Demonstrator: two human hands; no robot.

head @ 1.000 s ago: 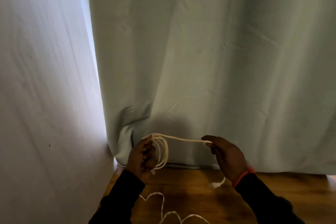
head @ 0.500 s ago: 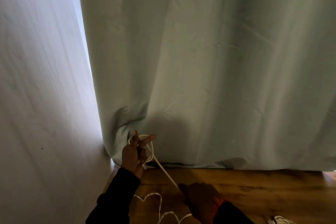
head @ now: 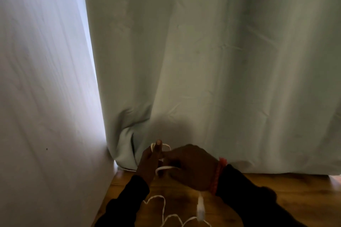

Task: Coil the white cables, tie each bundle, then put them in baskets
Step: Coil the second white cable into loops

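Curtain (head: 212, 61): pale green, hangs across twelve to three o'clock, hem just meeting the wooden floor (head: 276, 184).
Wall (head: 36, 97): white, fills nine o'clock, a bright gap beside the curtain edge.
Right hand (head: 191, 167): at six o'clock, knuckles up, fingers curled and pinching a strand against the coil — red bracelet (head: 218, 173) at the wrist.
Left hand (head: 149, 162): just beside it toward seven o'clock, one finger raised through the loops, the rest curled round them.
White cable (head: 163, 168): coiled in small loops over the left hand, held off the floor; loose tail wanders on the floor toward six o'clock.
Connector (head: 200, 208): blurred white plug hanging below the right hand, detail too soft to tell.
Baskets: none in sight.
Handling: likely light, thin and limp — loops apt to spring or slip off a finger, so best pinched where the turns cross, with the tail fed through the other hand's fingertips rather than tugged by the plug.
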